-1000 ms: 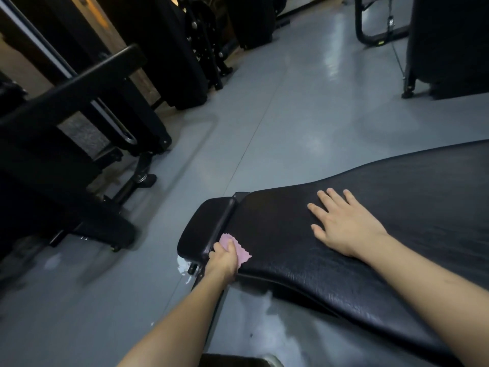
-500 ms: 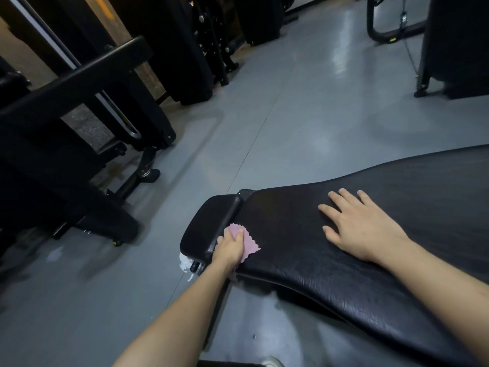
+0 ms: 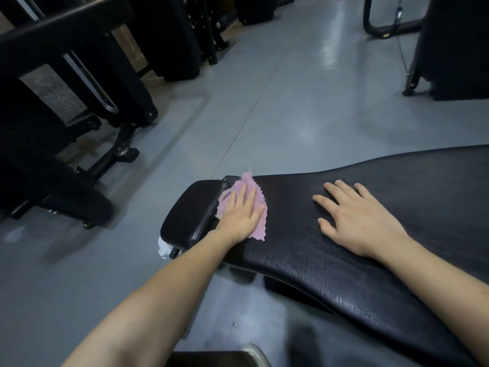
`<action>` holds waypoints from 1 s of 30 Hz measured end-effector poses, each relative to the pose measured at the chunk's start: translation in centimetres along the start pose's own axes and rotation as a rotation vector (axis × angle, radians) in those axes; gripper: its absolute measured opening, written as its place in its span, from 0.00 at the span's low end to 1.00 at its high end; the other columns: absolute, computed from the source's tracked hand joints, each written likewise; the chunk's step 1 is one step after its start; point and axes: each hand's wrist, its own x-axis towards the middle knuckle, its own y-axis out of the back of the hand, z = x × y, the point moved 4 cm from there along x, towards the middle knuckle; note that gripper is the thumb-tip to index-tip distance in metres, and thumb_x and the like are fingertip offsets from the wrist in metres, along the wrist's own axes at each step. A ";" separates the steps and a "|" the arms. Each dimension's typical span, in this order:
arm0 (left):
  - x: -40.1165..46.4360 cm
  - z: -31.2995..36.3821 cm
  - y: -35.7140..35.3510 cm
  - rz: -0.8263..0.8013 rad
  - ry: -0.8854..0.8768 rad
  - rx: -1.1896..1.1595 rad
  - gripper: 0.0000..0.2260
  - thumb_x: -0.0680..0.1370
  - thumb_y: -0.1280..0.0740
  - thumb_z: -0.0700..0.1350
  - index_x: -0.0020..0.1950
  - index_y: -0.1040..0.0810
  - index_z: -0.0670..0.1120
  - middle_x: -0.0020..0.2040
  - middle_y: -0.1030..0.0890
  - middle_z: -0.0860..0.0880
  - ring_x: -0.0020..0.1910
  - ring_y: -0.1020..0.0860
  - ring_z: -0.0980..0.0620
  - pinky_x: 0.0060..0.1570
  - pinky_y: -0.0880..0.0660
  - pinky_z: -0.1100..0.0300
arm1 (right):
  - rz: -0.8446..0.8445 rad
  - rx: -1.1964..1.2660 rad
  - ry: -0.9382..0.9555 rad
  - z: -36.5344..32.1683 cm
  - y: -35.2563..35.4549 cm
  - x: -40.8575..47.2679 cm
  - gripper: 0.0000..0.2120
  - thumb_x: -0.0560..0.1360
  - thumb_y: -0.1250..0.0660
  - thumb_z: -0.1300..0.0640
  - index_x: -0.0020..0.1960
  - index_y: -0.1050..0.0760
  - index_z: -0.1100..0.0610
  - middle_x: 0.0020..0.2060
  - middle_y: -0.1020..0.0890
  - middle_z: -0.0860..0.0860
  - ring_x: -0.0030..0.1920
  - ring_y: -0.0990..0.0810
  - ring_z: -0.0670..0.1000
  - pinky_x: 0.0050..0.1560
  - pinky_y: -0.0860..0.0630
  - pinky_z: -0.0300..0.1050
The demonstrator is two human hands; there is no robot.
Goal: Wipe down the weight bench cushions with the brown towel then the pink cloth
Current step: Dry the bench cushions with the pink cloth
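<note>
The black weight bench has a long back cushion [image 3: 383,260] and a small seat cushion [image 3: 189,210] at its left end. A pink cloth [image 3: 258,210] lies spread over the gap between the two cushions. My left hand [image 3: 242,215] presses flat on the cloth with straight fingers. My right hand [image 3: 357,218] rests flat on the long cushion, fingers spread, holding nothing. The brown towel is not in view.
Grey floor [image 3: 291,102] stretches beyond the bench. Black gym machines [image 3: 66,115] stand to the left, and more equipment [image 3: 449,49] stands at the back right. A white scrap [image 3: 164,247] shows under the seat cushion.
My left hand has slid with the pink cloth from the near edge up across the gap between the cushions and now lies flat. My right hand stays on the long cushion.
</note>
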 end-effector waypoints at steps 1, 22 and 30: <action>-0.4 0.4 -0.4 -0.010 -0.072 0.017 0.33 0.80 0.59 0.68 0.82 0.61 0.57 0.82 0.65 0.53 0.81 0.65 0.50 0.79 0.61 0.46 | -0.003 -0.003 -0.004 0.0 0.0 0.0 0.42 0.71 0.70 0.37 0.81 0.45 0.46 0.81 0.45 0.54 0.81 0.50 0.55 0.79 0.50 0.56; -0.3 1.2 4.6 0.149 -0.020 -0.139 0.24 0.81 0.35 0.55 0.77 0.33 0.54 0.69 0.31 0.57 0.62 0.26 0.54 0.53 0.26 0.55 | 0.009 0.001 -0.029 -0.1 0.2 -0.2 0.41 0.72 0.69 0.35 0.81 0.45 0.45 0.81 0.44 0.50 0.81 0.49 0.52 0.79 0.52 0.53; -0.6 0.5 3.7 0.211 -0.002 -0.135 0.08 0.81 0.35 0.54 0.56 0.23 0.52 0.54 0.25 0.54 0.49 0.22 0.51 0.43 0.30 0.56 | 0.050 -0.030 -0.041 -0.2 -0.4 -0.1 0.36 0.77 0.59 0.38 0.77 0.34 0.50 0.77 0.33 0.56 0.78 0.38 0.58 0.76 0.41 0.60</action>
